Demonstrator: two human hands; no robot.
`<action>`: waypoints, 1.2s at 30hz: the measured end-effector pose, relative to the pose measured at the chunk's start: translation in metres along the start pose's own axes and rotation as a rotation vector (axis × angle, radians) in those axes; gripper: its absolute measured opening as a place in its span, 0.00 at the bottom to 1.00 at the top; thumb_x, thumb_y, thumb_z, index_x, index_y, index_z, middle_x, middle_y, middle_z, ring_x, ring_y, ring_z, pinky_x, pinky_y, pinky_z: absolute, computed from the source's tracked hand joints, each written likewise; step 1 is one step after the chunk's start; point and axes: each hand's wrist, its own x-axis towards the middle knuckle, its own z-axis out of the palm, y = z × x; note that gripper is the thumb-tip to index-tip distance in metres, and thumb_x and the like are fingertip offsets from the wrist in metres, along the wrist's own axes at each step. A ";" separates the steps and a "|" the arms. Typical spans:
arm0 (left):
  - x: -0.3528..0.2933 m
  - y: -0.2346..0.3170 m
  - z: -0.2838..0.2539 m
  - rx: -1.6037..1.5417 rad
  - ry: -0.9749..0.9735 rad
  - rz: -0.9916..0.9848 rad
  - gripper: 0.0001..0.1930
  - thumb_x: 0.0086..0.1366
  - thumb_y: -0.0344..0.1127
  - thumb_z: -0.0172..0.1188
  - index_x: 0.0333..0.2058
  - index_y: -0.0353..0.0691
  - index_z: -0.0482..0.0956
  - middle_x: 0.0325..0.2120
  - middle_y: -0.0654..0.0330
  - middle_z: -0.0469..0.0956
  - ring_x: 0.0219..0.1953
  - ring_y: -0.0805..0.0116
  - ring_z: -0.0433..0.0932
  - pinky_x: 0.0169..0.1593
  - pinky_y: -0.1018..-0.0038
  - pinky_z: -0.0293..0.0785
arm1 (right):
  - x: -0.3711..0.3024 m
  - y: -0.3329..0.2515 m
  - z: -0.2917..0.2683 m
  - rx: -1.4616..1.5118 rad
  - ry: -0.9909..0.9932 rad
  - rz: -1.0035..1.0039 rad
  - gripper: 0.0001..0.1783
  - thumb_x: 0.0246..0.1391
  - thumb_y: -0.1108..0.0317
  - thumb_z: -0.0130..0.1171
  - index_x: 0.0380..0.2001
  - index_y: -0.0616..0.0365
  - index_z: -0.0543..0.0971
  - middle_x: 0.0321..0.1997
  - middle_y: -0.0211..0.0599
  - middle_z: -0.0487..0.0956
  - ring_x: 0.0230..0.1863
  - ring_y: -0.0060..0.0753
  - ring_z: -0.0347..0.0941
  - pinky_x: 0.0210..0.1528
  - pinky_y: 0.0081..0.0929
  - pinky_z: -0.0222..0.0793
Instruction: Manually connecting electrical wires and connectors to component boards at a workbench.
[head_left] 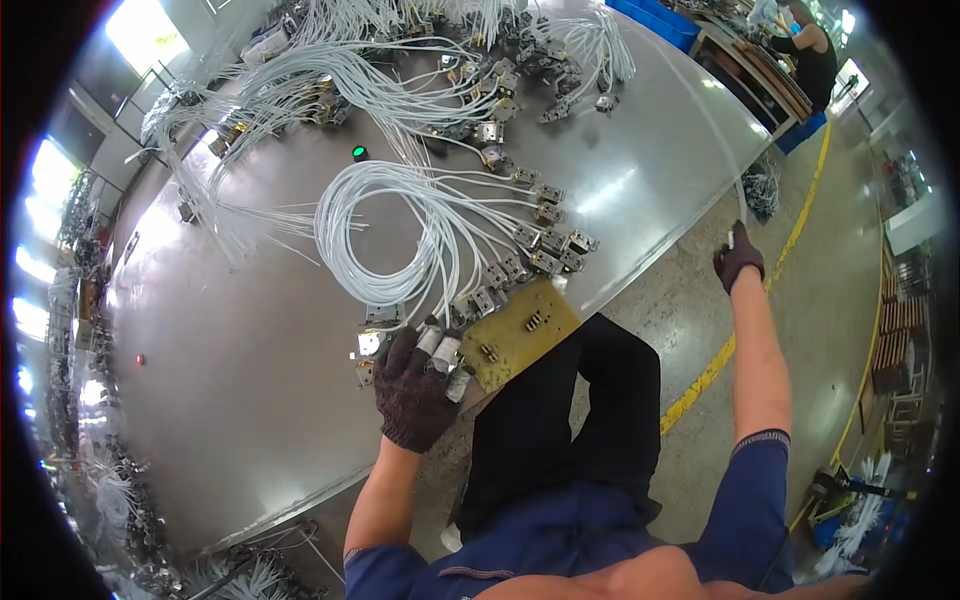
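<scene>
My left hand [415, 390], in a dark glove with white tape round several fingers, is curled at the left end of a yellow board [525, 330] by the table edge. What its fingers close on is hidden. Small metal fittings [485, 298] line the board's far edge, joined to a looped coil of white cables [335, 240]. Out past the table's right edge, my right hand [740, 258], also gloved, is closed on a thin whitish cable [741, 200]. This cable looks stretched away along the right part of the table.
The metal table [250, 400] carries further bundles of white cables [380, 85] with metal ends at its far side. A small green-topped object [360, 153] lies beyond the coil. Blue bins [655, 22] stand far right, near another person [815, 60]. A yellow line [700, 385] crosses the floor.
</scene>
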 end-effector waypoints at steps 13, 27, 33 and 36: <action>0.003 -0.001 0.006 0.033 -0.045 -0.024 0.19 0.50 0.40 0.69 0.44 0.48 0.83 0.48 0.57 0.80 0.53 0.48 0.75 0.56 0.50 0.71 | 0.040 0.019 0.071 0.241 -0.265 0.163 0.23 0.58 0.42 0.66 0.41 0.48 0.74 0.32 0.34 0.75 0.36 0.29 0.73 0.34 0.24 0.80; 0.004 0.011 0.008 0.096 0.025 0.033 0.15 0.54 0.39 0.63 0.41 0.45 0.82 0.47 0.54 0.81 0.52 0.44 0.76 0.55 0.49 0.71 | 0.030 -0.011 0.046 0.410 0.038 0.063 0.22 0.57 0.46 0.69 0.33 0.53 0.75 0.23 0.33 0.72 0.22 0.30 0.69 0.24 0.28 0.76; -0.002 0.011 0.013 0.093 -0.007 0.004 0.20 0.51 0.35 0.63 0.46 0.46 0.79 0.52 0.51 0.79 0.56 0.41 0.74 0.58 0.47 0.68 | 0.028 -0.024 0.059 0.397 0.136 0.096 0.20 0.57 0.49 0.69 0.33 0.55 0.76 0.25 0.35 0.75 0.22 0.32 0.71 0.22 0.28 0.75; -0.001 0.011 0.014 0.116 0.036 0.007 0.16 0.52 0.40 0.64 0.40 0.44 0.82 0.47 0.53 0.80 0.53 0.43 0.75 0.56 0.47 0.69 | 0.036 -0.020 0.073 0.523 0.134 0.071 0.17 0.59 0.52 0.66 0.33 0.54 0.77 0.29 0.35 0.77 0.27 0.31 0.73 0.27 0.28 0.78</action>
